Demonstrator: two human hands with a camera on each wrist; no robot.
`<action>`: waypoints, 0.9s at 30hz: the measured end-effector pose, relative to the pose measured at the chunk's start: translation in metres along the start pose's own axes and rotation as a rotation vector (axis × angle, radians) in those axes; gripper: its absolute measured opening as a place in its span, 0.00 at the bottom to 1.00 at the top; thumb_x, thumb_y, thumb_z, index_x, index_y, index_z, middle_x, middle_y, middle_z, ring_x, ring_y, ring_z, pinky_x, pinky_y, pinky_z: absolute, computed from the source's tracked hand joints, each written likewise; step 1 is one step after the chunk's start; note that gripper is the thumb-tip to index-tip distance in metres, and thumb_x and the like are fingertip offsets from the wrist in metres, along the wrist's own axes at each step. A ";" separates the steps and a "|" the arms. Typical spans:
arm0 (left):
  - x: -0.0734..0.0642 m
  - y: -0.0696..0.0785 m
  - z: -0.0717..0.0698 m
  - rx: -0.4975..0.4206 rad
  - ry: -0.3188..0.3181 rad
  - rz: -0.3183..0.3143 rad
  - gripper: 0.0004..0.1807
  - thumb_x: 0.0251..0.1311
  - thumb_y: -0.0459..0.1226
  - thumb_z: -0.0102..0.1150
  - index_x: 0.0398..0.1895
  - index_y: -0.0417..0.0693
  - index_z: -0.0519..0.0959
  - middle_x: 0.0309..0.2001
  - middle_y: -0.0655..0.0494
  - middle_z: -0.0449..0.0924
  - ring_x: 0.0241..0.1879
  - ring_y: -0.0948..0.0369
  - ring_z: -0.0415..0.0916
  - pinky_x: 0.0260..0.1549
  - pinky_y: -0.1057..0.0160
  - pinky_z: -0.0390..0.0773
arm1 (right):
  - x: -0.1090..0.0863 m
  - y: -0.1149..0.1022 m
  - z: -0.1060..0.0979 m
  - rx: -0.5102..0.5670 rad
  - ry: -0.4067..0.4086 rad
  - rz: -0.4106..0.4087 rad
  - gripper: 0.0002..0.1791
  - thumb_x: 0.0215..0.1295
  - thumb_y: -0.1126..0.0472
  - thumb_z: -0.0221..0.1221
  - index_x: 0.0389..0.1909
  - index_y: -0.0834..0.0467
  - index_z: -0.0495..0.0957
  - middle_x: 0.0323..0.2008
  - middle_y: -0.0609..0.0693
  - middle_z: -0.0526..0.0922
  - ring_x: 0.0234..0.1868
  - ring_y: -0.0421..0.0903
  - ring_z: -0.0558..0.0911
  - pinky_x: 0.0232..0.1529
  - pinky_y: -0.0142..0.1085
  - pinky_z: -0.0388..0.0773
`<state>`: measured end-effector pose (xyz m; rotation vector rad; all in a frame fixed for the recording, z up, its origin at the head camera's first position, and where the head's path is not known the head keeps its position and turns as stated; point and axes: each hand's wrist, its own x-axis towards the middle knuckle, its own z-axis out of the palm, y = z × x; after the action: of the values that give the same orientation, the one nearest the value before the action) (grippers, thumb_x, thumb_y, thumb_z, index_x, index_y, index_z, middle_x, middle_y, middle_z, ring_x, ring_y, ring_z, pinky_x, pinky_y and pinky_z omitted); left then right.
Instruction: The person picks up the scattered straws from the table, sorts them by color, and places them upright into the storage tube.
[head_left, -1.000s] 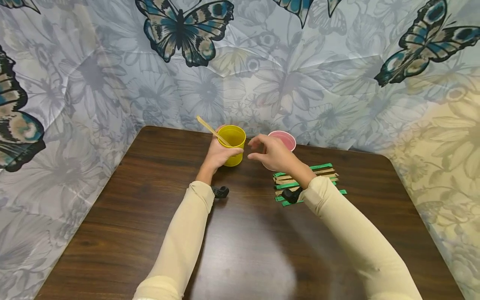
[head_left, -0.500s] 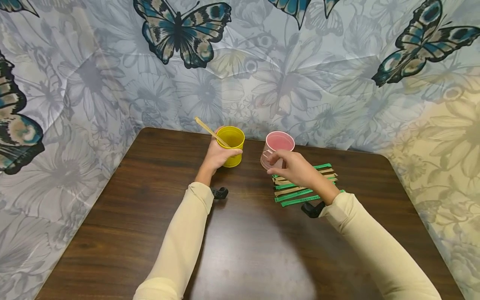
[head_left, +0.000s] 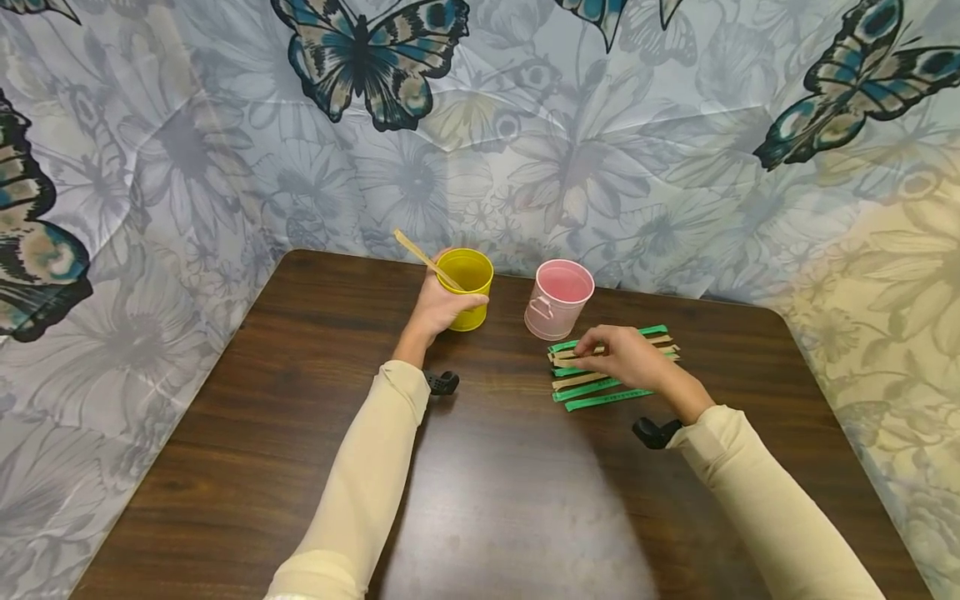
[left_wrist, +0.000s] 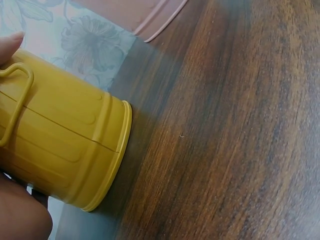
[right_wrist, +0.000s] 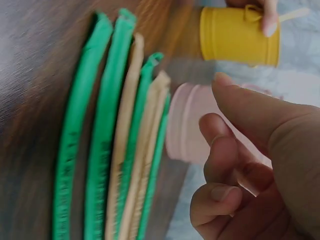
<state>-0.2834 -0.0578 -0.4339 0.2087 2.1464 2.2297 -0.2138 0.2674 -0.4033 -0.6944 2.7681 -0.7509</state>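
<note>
My left hand (head_left: pixel 444 302) grips a small yellow bucket (head_left: pixel 471 317) near the back of the table, thumb along its front. A tan stick (head_left: pixel 415 248) leans out over the rim on the left. In the left wrist view the bucket (left_wrist: pixel 60 135) shows its handle and ribbed side. A pink bucket (head_left: pixel 555 312) stands upright to the right. Over a row of green and tan slim wrapped sticks (head_left: pixel 600 387) hovers my right hand (head_left: pixel 626 357), fingers loosely bent. The right wrist view shows this hand (right_wrist: pixel 255 165) holding nothing, apart from the sticks (right_wrist: pixel 102 135).
The brown wooden table (head_left: pixel 480 508) stretches toward me in front of both hands. Behind its far edge hangs a butterfly and flower cloth (head_left: pixel 525 150). A black wrist camera (head_left: pixel 442 383) sits at the left wrist, another black camera (head_left: pixel 654 432) at the right.
My right hand has moved from between the two buckets, rightward and toward me, to over the sticks. The pink bucket is uncovered now. The left hand keeps its grip on the yellow bucket.
</note>
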 end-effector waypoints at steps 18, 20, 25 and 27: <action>0.012 -0.025 0.001 0.034 0.050 0.020 0.59 0.46 0.31 0.80 0.79 0.52 0.52 0.67 0.49 0.70 0.64 0.51 0.72 0.68 0.50 0.73 | -0.015 0.044 0.010 -0.048 -0.033 0.094 0.04 0.65 0.59 0.68 0.39 0.53 0.87 0.43 0.51 0.89 0.44 0.48 0.84 0.41 0.39 0.78; 0.012 -0.024 0.001 0.036 0.053 0.017 0.59 0.46 0.31 0.80 0.79 0.53 0.52 0.67 0.49 0.70 0.64 0.51 0.71 0.68 0.50 0.73 | -0.016 0.045 0.011 -0.047 -0.033 0.093 0.05 0.65 0.61 0.68 0.40 0.54 0.87 0.43 0.52 0.88 0.44 0.50 0.84 0.42 0.41 0.79; 0.014 -0.024 0.001 0.029 0.041 0.036 0.59 0.46 0.30 0.79 0.79 0.51 0.52 0.67 0.48 0.70 0.64 0.51 0.72 0.67 0.50 0.73 | -0.018 0.049 0.016 -0.049 -0.028 0.094 0.05 0.66 0.62 0.67 0.41 0.55 0.87 0.43 0.53 0.86 0.46 0.52 0.82 0.44 0.45 0.80; 0.013 -0.024 0.001 0.028 0.043 0.034 0.58 0.46 0.30 0.79 0.79 0.52 0.53 0.67 0.48 0.71 0.64 0.51 0.72 0.67 0.51 0.73 | -0.017 0.050 0.017 -0.050 -0.030 0.094 0.05 0.66 0.61 0.67 0.41 0.55 0.87 0.44 0.54 0.86 0.48 0.54 0.82 0.47 0.47 0.81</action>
<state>-0.2981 -0.0546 -0.4565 0.2015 2.2141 2.2433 -0.2134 0.3066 -0.4424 -0.5752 2.7793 -0.6493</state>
